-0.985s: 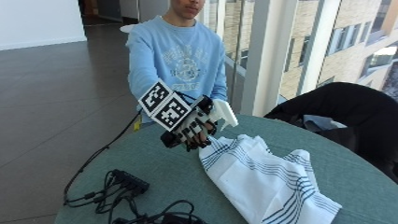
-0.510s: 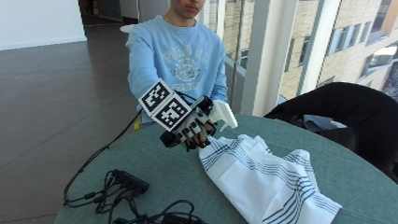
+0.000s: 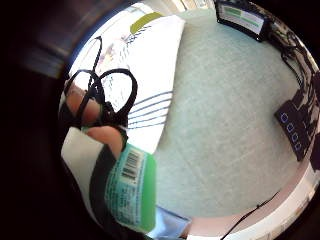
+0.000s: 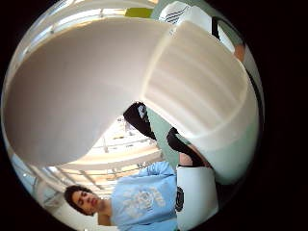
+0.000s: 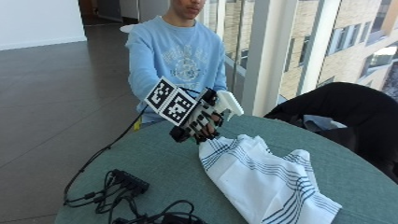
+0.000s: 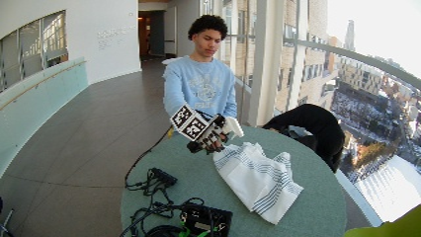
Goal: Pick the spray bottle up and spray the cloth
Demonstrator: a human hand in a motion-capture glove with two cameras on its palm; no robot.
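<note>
- Gloved right hand [image 5: 202, 119]: held in the air at the centre of the outside view, above the near edge of the table; fingers curled round a spray bottle.
- Spray bottle [image 5: 227, 101]: white trigger head shows above and to the right of the hand in the outside view. In the thumb side palm view the white head [image 4: 120, 82] fills most of the picture, with its ribbed collar beside it. In the little finger side palm view the bottle body [image 3: 131, 187] carries a green label with a barcode, and fingertips [image 3: 106, 136] lie against it.
- Cloth [image 5: 264, 179]: white with dark blue stripes, lying crumpled and spread on the table, running from the centre toward the lower right of the outside view. Its nearest corner lies just below the hand; no contact between the two can be made out. The little finger side palm view shows it under the hand.
- Table [image 5: 155, 161]: round, with a grey-green top.
- Power strip [image 5: 127, 180]: black, at the lower left of the outside view, with black cables [image 5: 93, 198] looped around it on the table.
- Black device [image 6: 205, 219]: at the lower edge of the wide outside view, among the cables.
- Black chair [image 5: 339, 109]: at the right of the outside view, behind the table, with dark cloth draped on it.
- Person [image 5: 177, 53]: in a light blue sweatshirt, seated behind the table; the other hand is out of sight.
</note>
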